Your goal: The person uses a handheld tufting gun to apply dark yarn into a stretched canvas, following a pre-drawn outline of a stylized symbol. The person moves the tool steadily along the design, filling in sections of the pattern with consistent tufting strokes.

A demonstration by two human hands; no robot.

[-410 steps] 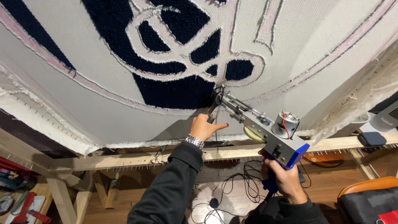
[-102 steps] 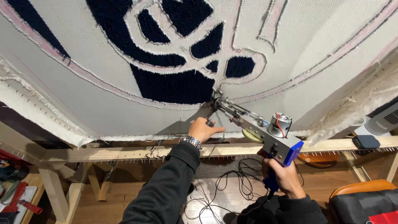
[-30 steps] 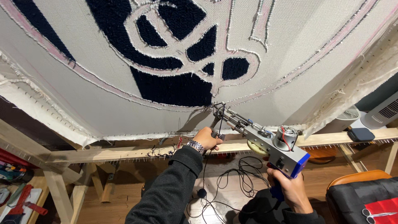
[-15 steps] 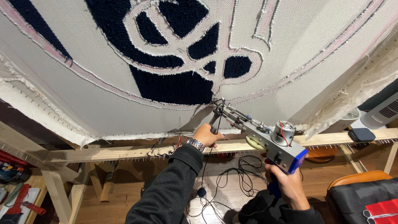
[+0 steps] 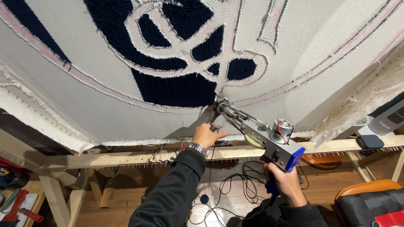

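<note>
A grey tufting gun (image 5: pixel 269 138) with a blue grip and a small motor on top points up and left, its needle tip pressed against the stretched white backing cloth (image 5: pixel 105 80) at the lower edge of a dark navy tufted patch (image 5: pixel 176 90). My right hand (image 5: pixel 284 183) grips the blue handle from below. My left hand (image 5: pixel 207 135), a metal watch on its wrist, holds the gun's front bar just under the needle. Pink outlines run across the cloth around the navy shapes.
The cloth is pinned to a wooden frame (image 5: pixel 126 157) with rows of nails along its lower rail. Black cables (image 5: pixel 235 193) lie on the wood floor. A white fan heater (image 5: pixel 389 120) and an orange chair (image 5: pixel 370 191) stand at right; red tools (image 5: pixel 21 206) lie at lower left.
The gun's tip has crept along the bottom edge of the navy patch, and both hands have gone with it. The view has shifted a little.
</note>
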